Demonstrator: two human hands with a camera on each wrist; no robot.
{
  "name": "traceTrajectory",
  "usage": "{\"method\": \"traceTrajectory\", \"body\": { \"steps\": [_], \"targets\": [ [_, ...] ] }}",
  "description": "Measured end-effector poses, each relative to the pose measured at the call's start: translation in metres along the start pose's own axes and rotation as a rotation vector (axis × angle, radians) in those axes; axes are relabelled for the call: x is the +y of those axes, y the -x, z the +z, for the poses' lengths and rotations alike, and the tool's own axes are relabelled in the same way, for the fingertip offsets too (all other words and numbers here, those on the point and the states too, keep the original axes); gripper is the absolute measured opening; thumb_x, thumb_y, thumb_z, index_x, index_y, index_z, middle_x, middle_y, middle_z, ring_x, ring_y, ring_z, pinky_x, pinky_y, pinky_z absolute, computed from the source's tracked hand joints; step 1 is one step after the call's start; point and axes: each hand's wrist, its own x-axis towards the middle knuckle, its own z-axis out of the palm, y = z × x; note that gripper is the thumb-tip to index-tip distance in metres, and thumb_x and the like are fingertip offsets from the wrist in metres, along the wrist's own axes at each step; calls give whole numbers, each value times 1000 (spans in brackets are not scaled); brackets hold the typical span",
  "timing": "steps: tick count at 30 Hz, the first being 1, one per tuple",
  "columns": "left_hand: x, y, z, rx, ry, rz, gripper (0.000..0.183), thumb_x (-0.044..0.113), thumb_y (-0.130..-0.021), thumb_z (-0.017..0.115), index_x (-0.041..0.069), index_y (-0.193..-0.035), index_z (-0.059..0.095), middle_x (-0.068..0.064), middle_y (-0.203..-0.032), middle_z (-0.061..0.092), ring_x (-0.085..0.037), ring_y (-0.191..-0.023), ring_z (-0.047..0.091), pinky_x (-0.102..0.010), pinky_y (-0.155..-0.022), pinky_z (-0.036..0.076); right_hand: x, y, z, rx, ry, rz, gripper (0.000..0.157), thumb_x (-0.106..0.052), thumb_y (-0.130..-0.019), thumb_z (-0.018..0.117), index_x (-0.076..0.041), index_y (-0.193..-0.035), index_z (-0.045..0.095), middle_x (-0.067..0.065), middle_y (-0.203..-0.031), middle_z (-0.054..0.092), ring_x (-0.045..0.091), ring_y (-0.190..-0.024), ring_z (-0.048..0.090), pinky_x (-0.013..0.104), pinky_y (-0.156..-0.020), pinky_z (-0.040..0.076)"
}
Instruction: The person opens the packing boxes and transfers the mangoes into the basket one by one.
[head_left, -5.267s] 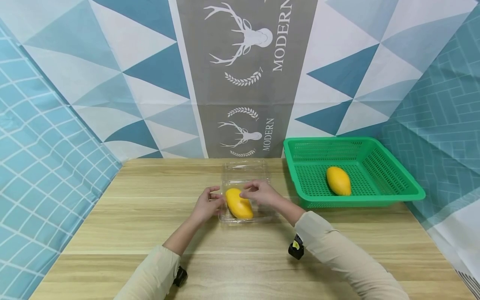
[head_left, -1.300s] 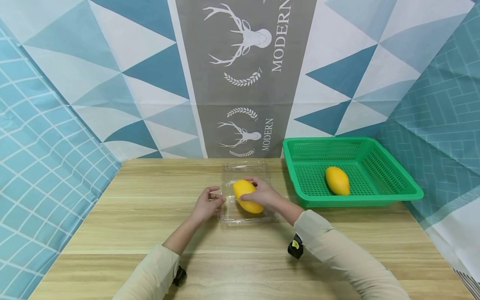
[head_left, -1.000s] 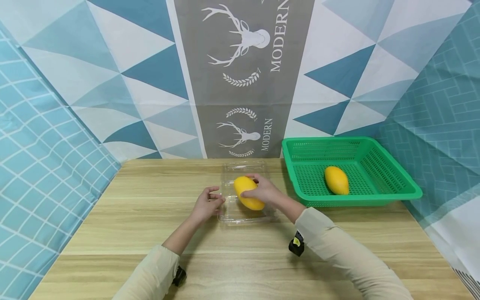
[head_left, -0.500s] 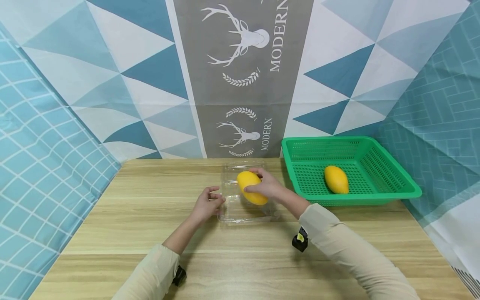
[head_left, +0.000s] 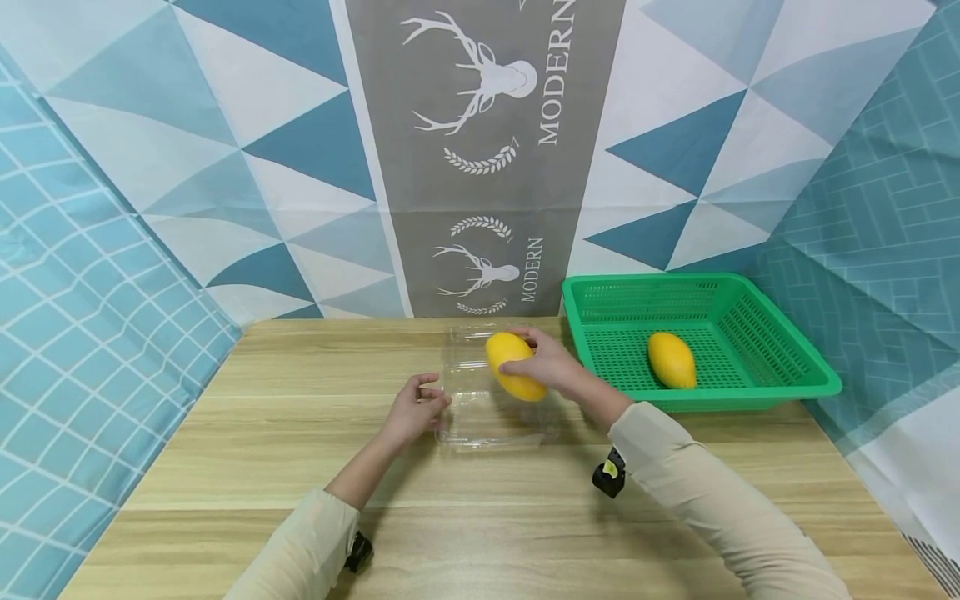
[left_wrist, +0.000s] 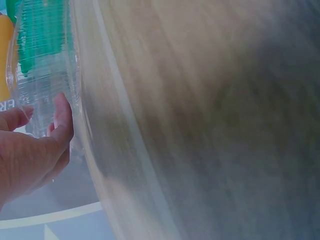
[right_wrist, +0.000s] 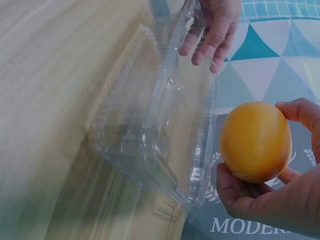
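In the head view, my right hand (head_left: 550,362) grips a yellow mango (head_left: 510,365) over the clear plastic clamshell box (head_left: 491,440), whose lid is folded back. The right wrist view shows the thumb and fingers on opposite sides of the mango (right_wrist: 255,141), raised beside the box (right_wrist: 165,130). My left hand (head_left: 416,410) stays at the box's left side, fingers loosely bent and spread, fingertips right at the wall. In the left wrist view, a gap shows between the thumb and fingers of that hand (left_wrist: 35,150), with the box (left_wrist: 45,70) just beyond.
A green plastic basket (head_left: 787,392) stands at the back right, with a second mango (head_left: 672,360) in it. The wooden table (head_left: 315,450) meets a patterned cloth backdrop (head_left: 480,183) behind the box. Blue cloths hang on both sides.
My right hand has closed round the mango in the box, lifted it and carried it towards the back right. The left hand, box and basket have stayed in place.
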Motion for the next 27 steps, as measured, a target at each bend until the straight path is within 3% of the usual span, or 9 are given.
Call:
{"method": "traceTrajectory", "body": {
  "steps": [16,27],
  "targets": [
    [-1,-1,0,8,6,-6,53,8,-92,57,1,-138,33,-18,-117,47,-24,-96,56,-40,-80,58,2,0,-27,34,-26,-29,71,-21,-82,71,-17,-143,34,17,-136,41,35,-116,49,46,-88,52],
    [-2,-2,0,8,9,-7,54,8,-91,58,2,-139,33,-17,-116,47,-23,-95,57,-40,-80,58,1,3,-42,47,-26,-4,72,-23,-82,70,-20,-144,32,14,-139,40,33,-116,49,44,-90,52]
  ]
}}
